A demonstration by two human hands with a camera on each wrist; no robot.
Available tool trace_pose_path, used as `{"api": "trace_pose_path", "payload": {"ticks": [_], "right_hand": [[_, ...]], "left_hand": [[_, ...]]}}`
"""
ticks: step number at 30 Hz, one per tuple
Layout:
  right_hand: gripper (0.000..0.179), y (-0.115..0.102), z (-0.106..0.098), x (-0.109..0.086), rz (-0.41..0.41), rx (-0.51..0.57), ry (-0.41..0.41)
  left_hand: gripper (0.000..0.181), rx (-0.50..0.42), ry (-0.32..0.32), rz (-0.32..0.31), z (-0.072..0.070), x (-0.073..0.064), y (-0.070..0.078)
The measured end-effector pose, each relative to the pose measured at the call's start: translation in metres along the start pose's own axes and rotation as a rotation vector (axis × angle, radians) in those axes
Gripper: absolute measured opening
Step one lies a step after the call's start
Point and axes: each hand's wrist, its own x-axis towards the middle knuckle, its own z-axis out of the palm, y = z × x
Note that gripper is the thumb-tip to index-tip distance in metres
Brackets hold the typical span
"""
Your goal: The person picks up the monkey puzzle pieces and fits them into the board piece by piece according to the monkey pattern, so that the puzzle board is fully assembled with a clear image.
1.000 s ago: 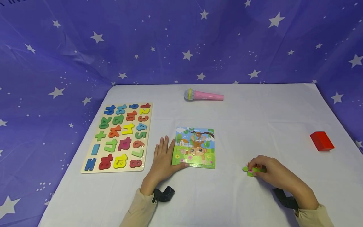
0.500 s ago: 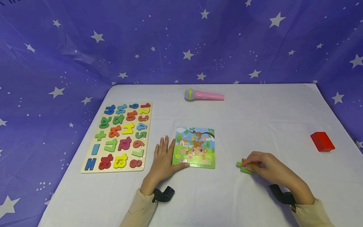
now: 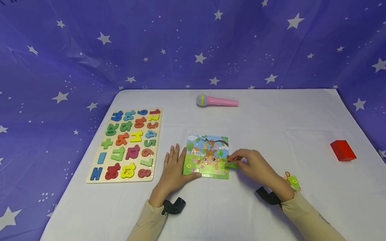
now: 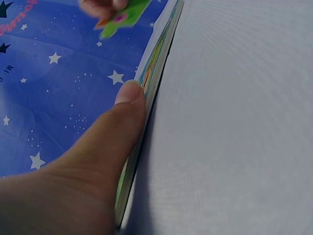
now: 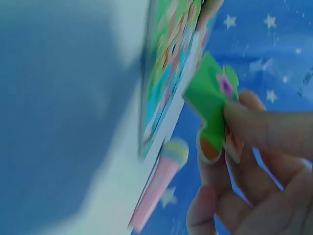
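A square jigsaw puzzle (image 3: 208, 154) with a monkey picture lies in the middle of the white table. My left hand (image 3: 173, 167) rests against its left side, fingers straight, and the thumb (image 4: 128, 105) touches its near edge. At the puzzle's right edge, my right hand (image 3: 251, 165) pinches a green puzzle piece (image 5: 212, 90) with a pink flower between thumb and fingers. The right wrist view has that piece raised off the table. Another puzzle piece (image 3: 295, 183) with a yellow flower lies on the table, partly hidden behind my right forearm.
A wooden board (image 3: 102, 179) of coloured numbers lies at the left. The pink toy microphone (image 3: 221, 101) rests towards the back. A red block (image 3: 342, 150) stands at the right. Behind the white table (image 3: 271, 117) hangs a purple star-patterned cloth (image 3: 178, 36).
My right hand has lifted the puzzle piece and carried it left to the puzzle's right edge. The yellow-flower piece has come into view under the forearm. My left hand has stayed put.
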Motion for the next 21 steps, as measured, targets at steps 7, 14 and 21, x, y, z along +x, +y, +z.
{"api": "trace_pose_path", "payload": {"ticks": [7, 14, 21], "right_hand": [[0.025, -0.021, 0.022, 0.022, -0.005, 0.054, -0.011], [0.021, -0.034, 0.038, 0.035, -0.040, 0.026, -0.036], [0.023, -0.036, 0.050, 0.040, -0.031, -0.028, -0.090]], "left_hand": [[0.105, 0.009, 0.004, 0.004, 0.000, 0.000, -0.001], [0.105, 0.011, 0.002, 0.003, 0.000, 0.000, 0.000], [0.106, 0.019, -0.014, -0.006, 0.000, 0.000, -0.001]]}}
